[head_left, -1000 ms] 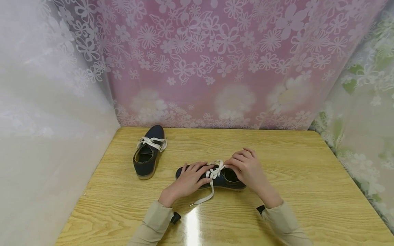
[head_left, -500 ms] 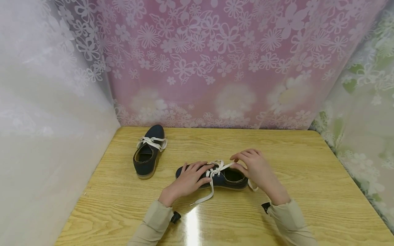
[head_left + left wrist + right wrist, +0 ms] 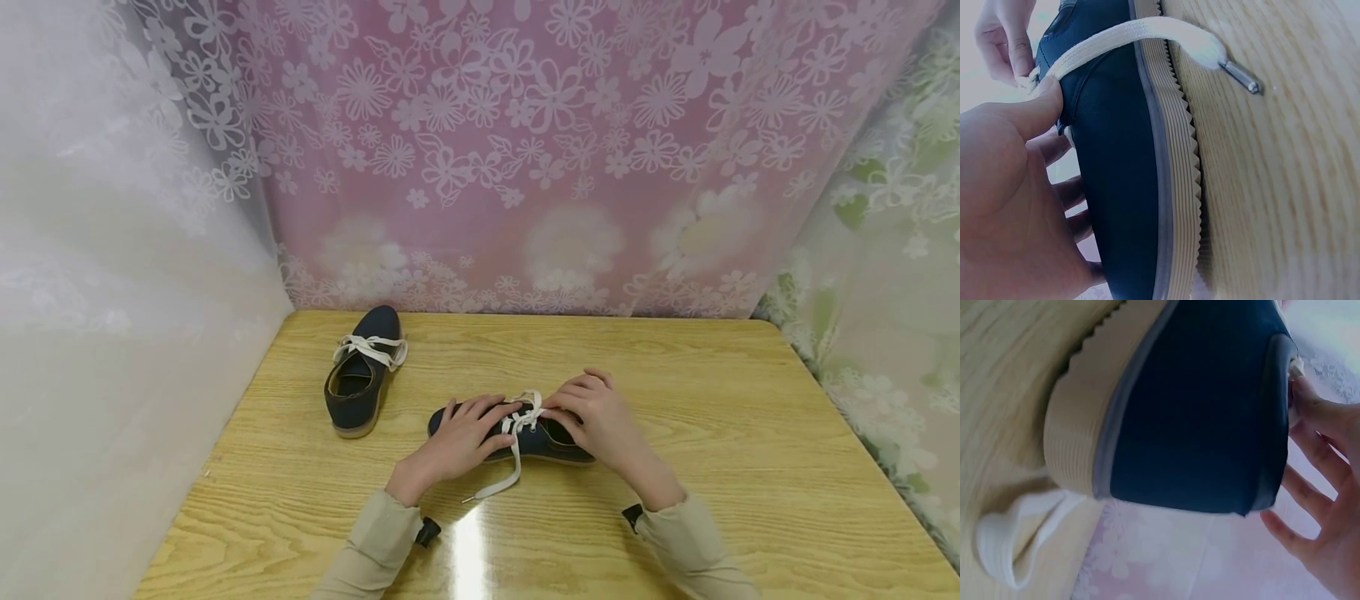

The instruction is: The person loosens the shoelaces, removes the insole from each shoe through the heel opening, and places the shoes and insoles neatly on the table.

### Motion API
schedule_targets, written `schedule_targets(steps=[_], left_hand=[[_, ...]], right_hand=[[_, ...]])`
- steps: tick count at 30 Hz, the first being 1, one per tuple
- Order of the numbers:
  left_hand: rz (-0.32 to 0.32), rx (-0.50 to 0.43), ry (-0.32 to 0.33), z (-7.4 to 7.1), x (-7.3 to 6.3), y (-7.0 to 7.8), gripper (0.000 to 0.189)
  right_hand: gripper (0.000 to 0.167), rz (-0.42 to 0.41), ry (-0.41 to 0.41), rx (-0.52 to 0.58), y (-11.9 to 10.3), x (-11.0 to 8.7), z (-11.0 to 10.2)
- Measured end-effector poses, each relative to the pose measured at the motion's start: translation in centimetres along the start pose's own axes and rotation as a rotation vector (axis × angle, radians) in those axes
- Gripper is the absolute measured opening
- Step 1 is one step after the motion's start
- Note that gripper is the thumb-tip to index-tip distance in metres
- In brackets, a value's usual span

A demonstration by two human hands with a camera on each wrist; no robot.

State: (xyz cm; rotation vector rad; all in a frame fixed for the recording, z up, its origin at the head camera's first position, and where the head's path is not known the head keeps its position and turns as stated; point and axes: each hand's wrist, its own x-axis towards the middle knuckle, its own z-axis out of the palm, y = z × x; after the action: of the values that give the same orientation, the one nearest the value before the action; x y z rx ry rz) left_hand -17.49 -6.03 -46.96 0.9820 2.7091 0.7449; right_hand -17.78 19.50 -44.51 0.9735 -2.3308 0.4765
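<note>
A navy shoe (image 3: pixel 551 450) lies sideways at the middle of the table, its toe to the left. Over its toe and front rests my left hand (image 3: pixel 465 440), fingers spread across the top, thumb near the knot. My right hand (image 3: pixel 603 421) pinches the white shoelace (image 3: pixel 1298 367) between thumb and fingertips beside the knot, above the shoe opening. The other lace end (image 3: pixel 1141 29), with a metal tip (image 3: pixel 1242 76), hangs over the near side onto the table. In the right wrist view a lace loop (image 3: pixel 999 540) lies behind the heel.
A second navy shoe (image 3: pixel 352 410) with its white lace tied in a bow stands at the back left of the wooden table (image 3: pixel 705 358). Flowered curtains (image 3: pixel 480 167) hang along the back and both sides.
My right hand drew the lace to the right half a second ago, and is now back left, close to the knot. The left hand and both shoes stay in place.
</note>
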Motion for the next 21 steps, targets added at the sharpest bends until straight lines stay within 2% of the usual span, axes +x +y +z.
schedule_targets(steps=[4, 8, 14, 21], left_hand=[[0.002, 0.0, 0.002, 0.0, 0.0, 0.0, 0.054], [0.0, -0.003, 0.002, 0.0, 0.0, 0.1, 0.055], [0.002, 0.003, 0.004, 0.1, 0.0, 0.0, 0.054], [0.0, 0.004, 0.009, 0.2, -0.1, 0.0, 0.054]], right_hand=[[0.015, 0.02, 0.082, -0.048, 0.3, 0.1, -0.7], [0.015, 0.024, 0.128, -0.094, 0.8, 0.1, -1.5], [0.014, 0.145, 0.215, -0.099, 1.9, -0.1, -2.9], [0.014, 0.234, 0.077, -0.141, 2.6, -0.6, -2.6]])
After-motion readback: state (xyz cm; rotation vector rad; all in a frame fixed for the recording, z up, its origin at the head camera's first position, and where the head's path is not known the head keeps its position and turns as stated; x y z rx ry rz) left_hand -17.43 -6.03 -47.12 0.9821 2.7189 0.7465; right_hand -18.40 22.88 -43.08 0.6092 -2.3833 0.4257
